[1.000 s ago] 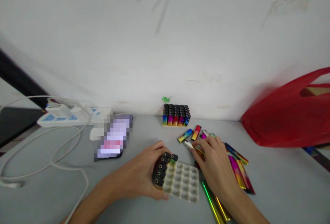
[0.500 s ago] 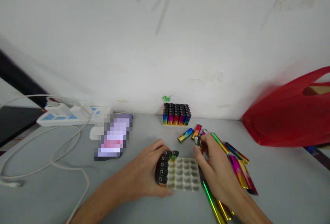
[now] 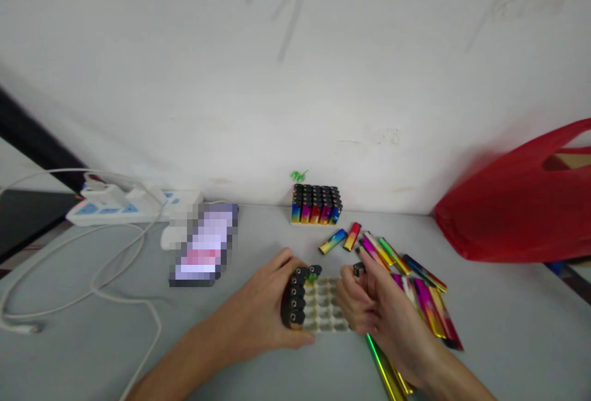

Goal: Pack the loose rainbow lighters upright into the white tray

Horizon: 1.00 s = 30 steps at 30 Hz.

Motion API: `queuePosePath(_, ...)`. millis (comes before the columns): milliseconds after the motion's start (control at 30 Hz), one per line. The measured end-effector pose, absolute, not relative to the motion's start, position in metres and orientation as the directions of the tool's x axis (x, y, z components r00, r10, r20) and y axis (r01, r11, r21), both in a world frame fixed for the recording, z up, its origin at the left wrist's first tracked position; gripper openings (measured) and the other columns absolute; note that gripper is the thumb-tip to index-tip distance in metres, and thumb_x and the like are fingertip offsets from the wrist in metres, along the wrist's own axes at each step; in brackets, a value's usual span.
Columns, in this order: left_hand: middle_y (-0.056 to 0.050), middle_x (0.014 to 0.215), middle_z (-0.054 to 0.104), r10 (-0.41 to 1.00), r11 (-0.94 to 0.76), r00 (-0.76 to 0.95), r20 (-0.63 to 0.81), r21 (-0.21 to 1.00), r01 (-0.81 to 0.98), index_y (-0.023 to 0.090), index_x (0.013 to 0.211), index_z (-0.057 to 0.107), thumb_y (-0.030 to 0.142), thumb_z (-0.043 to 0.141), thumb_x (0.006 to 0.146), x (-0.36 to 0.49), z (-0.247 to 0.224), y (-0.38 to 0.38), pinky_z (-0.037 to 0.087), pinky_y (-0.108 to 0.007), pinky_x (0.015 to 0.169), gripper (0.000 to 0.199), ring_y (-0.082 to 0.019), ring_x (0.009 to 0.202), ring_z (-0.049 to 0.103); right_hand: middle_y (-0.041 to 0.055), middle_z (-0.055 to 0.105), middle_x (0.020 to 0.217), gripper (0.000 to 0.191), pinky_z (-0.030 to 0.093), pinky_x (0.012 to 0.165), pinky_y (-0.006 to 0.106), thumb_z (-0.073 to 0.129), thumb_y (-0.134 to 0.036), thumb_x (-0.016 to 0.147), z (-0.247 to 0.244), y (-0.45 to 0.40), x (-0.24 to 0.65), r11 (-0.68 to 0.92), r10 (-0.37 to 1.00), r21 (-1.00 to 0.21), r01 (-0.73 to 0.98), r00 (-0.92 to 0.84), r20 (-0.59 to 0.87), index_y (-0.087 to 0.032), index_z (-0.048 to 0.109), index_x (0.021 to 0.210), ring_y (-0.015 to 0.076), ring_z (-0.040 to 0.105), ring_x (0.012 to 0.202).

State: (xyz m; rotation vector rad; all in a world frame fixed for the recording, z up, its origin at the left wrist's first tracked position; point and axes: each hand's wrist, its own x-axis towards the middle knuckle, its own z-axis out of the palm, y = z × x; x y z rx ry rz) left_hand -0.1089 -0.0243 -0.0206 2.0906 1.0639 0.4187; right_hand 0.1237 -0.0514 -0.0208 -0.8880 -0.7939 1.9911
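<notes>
My left hand [image 3: 263, 302] is wrapped round the left end of a pale tray [image 3: 327, 311] with rows of small pockets. Along that end stands a row of black-topped lighters [image 3: 297, 302], the thumb at their near side. Another lighter with a greenish body [image 3: 314, 271] begins a second row at the far side. My right hand [image 3: 369, 299] is closed over the tray's right part. Between its thumb and fingers shows the dark top of a lighter [image 3: 358, 268]; the rest of it is hidden in the hand.
A full block of rainbow lighters [image 3: 316, 205] stands near the wall. Several loose shiny lighters [image 3: 429, 305] lie right of my right hand, others [image 3: 388, 367] below it. At left are a phone [image 3: 203, 247], a power strip [image 3: 133, 207] and a white cable [image 3: 152, 308]; at right, a red bag [image 3: 508, 204].
My right hand has turned and moved slightly down over the tray's right part, the lighter now mostly covered by its fingers. My left hand and the tray have shifted only slightly.
</notes>
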Motion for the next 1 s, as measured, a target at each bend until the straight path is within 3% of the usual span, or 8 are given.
queuePosePath(100, -0.002, 0.114, 0.062, 0.791, -0.396, 0.611, -0.020, 0.744, 0.538, 0.022, 0.113, 0.065, 0.025, 0.104, 0.067, -0.109, -0.022, -0.024, 0.052, -0.041, 0.103, 0.061, -0.029, 0.115, 0.061, -0.0115, 0.020, 0.057, 0.069, 0.011, 0.046, 0.027, 0.071, -0.072, 0.095, -0.017, -0.054, 0.124, -0.493, 0.846, -0.720, -0.489, -0.464, -0.264, -0.025, 0.032, 0.063, 0.0078, 0.010, 0.050)
queuePosePath(267, -0.002, 0.113, 0.060, 0.797, -0.377, 0.603, -0.027, 0.758, 0.532, 0.021, 0.113, 0.065, 0.025, 0.104, 0.065, -0.110, -0.024, -0.023, 0.053, -0.040, 0.100, 0.062, -0.028, 0.111, 0.062, -0.0119, 0.021, 0.054, 0.061, 0.013, 0.044, 0.025, 0.068, -0.059, 0.098, -0.017, -0.059, 0.124, -0.484, 0.853, -0.691, -0.536, -0.467, -0.234, -0.026, 0.032, 0.062, 0.0070, 0.011, 0.047)
queuePosePath(500, -0.003, 0.111, 0.060, 0.793, -0.385, 0.609, -0.019, 0.760, 0.524, 0.021, 0.111, 0.067, 0.029, 0.104, 0.066, -0.109, -0.022, -0.022, 0.053, -0.040, 0.097, 0.059, -0.028, 0.109, 0.062, -0.0119, 0.021, 0.055, 0.058, 0.013, 0.046, 0.024, 0.064, -0.059, 0.101, -0.016, -0.062, 0.121, -0.478, 0.857, -0.681, -0.555, -0.466, -0.221, -0.026, 0.033, 0.064, 0.0072, 0.011, 0.048)
queuePosePath(733, -0.002, 0.112, 0.061, 0.794, -0.384, 0.608, -0.027, 0.753, 0.534, 0.020, 0.112, 0.066, 0.023, 0.105, 0.065, -0.109, -0.021, -0.023, 0.052, -0.041, 0.103, 0.062, -0.030, 0.114, 0.061, -0.0122, 0.020, 0.055, 0.069, 0.011, 0.045, 0.025, 0.071, -0.070, 0.095, -0.019, -0.055, 0.121, -0.492, 0.847, -0.694, -0.526, -0.475, -0.240, -0.026, 0.030, 0.062, 0.0065, 0.010, 0.047)
queuePosePath(1000, -0.003, 0.115, 0.061, 0.790, -0.384, 0.612, -0.027, 0.756, 0.530, 0.021, 0.113, 0.066, 0.030, 0.104, 0.068, -0.109, -0.022, -0.022, 0.052, -0.043, 0.102, 0.060, -0.030, 0.114, 0.061, -0.0120, 0.018, 0.056, 0.061, 0.011, 0.044, 0.024, 0.069, -0.061, 0.095, -0.019, -0.058, 0.120, -0.461, 0.878, -0.733, -0.500, -0.380, -0.293, -0.026, 0.031, 0.063, 0.0071, 0.010, 0.048)
